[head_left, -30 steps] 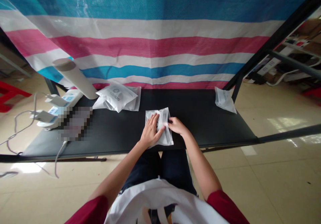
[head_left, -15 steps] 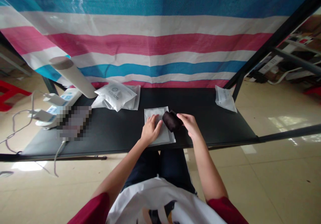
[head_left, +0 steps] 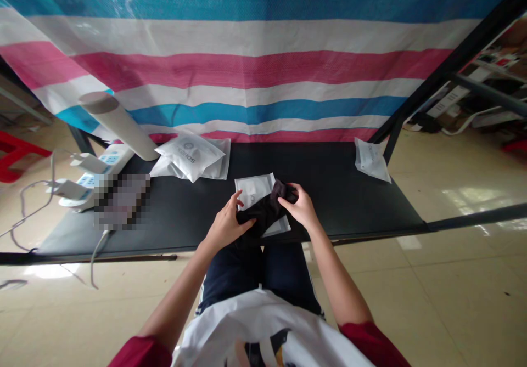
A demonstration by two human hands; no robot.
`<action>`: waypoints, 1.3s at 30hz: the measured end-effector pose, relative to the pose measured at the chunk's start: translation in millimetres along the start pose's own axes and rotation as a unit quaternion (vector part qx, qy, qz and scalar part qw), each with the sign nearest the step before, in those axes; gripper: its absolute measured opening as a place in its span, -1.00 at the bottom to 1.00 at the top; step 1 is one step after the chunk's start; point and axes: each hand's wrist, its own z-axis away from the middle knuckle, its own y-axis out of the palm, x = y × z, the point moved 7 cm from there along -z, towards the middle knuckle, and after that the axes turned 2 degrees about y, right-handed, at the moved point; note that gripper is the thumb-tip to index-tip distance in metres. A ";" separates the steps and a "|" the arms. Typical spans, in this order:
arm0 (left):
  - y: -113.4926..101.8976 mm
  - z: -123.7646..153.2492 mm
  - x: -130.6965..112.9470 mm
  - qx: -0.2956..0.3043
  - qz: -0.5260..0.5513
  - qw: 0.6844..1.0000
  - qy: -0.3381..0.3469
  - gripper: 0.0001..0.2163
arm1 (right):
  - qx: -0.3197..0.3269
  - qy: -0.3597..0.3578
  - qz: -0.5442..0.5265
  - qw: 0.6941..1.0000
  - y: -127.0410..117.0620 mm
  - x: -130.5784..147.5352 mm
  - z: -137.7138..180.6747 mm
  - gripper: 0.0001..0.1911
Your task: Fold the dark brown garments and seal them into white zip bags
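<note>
A dark, rolled piece of soft cloth is stretched between my two hands, low over a flat white plastic pouch. My left hand pinches its left end with the thumb on top, while a finger sticks up. At the other end, my right hand grips the bunched part between thumb and fingers. Under the cloth, the pouch lies at the table's front edge with part of its printed face covered. Folds hide what kind of garment or article the cloth is.
On the black table, several white printed pouches are piled at the back left, and another pouch lies far right. A bottle, a power strip with chargers and a blurred device on a cable occupy the left. Striped sheeting hangs behind.
My left hand has come off the pouch and taken the left end of the cloth. The cloth has opened from a compact roll into a longer strip reaching left across the pouch.
</note>
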 end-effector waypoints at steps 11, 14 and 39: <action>-14.0 -47.6 57.0 -0.113 0.277 0.944 -0.136 -0.68 | 0.031 0.070 -0.159 0.984 -2.0 -15.5 12.9 -0.43; -4.2 -46.0 73.8 -0.142 0.254 0.941 -0.172 -0.65 | 0.063 0.092 -0.172 0.979 2.1 -24.7 17.5 -0.44; -27.5 -8.9 -8.5 -0.069 0.209 0.974 0.051 -0.74 | 0.012 0.057 -0.264 0.963 -28.5 -29.4 13.0 -0.37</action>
